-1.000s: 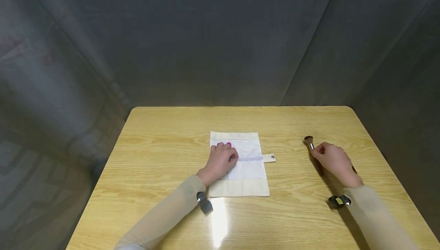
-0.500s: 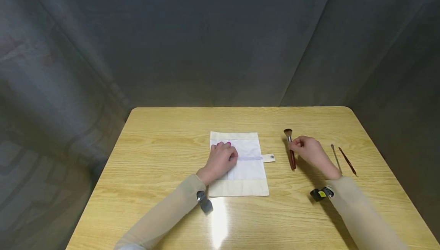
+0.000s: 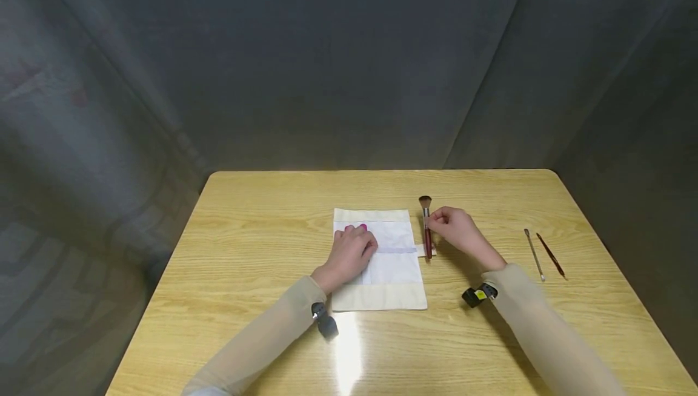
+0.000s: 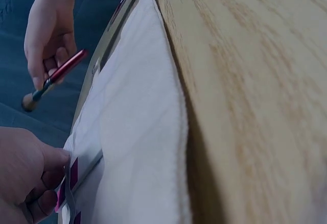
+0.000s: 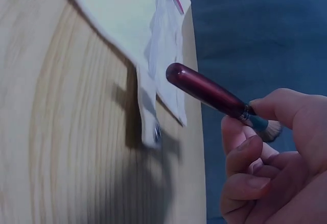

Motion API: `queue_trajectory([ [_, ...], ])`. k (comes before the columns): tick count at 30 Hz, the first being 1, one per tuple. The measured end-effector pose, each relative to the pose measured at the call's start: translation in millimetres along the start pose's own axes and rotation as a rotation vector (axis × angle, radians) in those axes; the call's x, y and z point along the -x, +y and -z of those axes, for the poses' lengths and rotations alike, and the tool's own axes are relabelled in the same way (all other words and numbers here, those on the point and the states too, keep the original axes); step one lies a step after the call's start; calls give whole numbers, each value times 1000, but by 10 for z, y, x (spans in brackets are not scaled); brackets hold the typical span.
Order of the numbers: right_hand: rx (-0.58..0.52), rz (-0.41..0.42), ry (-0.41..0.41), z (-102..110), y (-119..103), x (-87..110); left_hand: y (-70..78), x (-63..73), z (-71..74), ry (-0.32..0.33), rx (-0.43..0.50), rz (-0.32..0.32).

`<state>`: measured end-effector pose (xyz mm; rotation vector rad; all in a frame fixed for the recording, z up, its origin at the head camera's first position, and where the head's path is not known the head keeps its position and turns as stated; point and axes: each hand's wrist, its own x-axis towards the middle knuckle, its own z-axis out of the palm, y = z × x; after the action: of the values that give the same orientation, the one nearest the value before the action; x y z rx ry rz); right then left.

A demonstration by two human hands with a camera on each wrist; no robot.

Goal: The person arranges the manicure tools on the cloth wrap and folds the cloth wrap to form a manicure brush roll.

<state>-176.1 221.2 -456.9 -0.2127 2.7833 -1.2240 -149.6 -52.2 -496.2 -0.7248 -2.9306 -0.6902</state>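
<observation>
A makeup brush (image 3: 428, 240) with a dark red handle and brown bristles is pinched at its metal collar by my right hand (image 3: 458, 226). It hovers bristles away from me over the snap tab at the roll's right edge. In the right wrist view, the brush's handle (image 5: 207, 90) points at the cloth. My left hand (image 3: 351, 254) lies on the opened white cloth roll (image 3: 395, 297), its thumb and curled fingers pinching the elastic band (image 4: 68, 183). Magenta pieces (image 4: 74, 173) show beneath that band, largely hidden by the hand.
Two slim tools lie on the table's right side: a metal one (image 3: 534, 255) and a dark red one (image 3: 551, 255). The snap tab (image 3: 420, 250) sticks out from the roll. Grey curtains (image 3: 338, 81) stand behind the wooden table (image 3: 262, 220).
My right hand has carried the makeup brush leftward from the table's right side to the roll's edge, uncovering the two slim tools. My left hand has stayed in place.
</observation>
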Motion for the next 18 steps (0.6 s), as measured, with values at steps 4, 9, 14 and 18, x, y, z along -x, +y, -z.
queue_trajectory([
  [4, -39, -4, -14, -85, -49, -70, 3, -5, 8, -10, 2, 5],
  [9, -77, -35, -22, -178, -91, -132, 10, -1, 17, -4, -4, -5],
  [14, -119, -47, -35, -248, -141, -182, 3, 2, 32, 4, 4, -9],
  [18, -124, -52, -43, -301, -169, -231, -10, 3, 28, 1, 4, -3],
])
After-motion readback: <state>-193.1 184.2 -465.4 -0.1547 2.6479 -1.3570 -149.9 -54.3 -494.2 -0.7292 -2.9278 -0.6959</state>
